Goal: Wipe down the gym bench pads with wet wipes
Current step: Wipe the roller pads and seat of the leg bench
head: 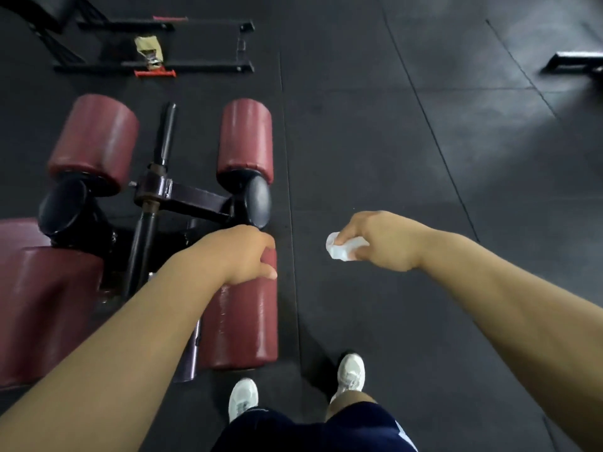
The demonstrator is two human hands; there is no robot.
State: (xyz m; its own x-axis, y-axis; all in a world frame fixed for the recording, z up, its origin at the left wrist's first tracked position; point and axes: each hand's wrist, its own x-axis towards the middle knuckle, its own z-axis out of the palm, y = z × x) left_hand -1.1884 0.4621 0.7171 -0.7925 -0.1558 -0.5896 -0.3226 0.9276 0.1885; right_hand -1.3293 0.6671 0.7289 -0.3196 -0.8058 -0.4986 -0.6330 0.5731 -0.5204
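Head view:
- Left hand point(241, 252) on far end of near roller pad point(243, 321); fingers and thumb curled round it, likely steadying pad against rotation.
- Right hand point(381, 239) to right of pad, apart from it; fingers closed round balled wet wipe point(341, 247), likely ready for next pass.

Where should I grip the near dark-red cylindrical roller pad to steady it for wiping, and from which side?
Take the dark-red cylindrical roller pad at its far end, from above, where the left hand sits. It lies level, curved top exposed; the black metal frame crowds its left side. That likely leaves the near length free for the crumpled white wipe in the right hand.
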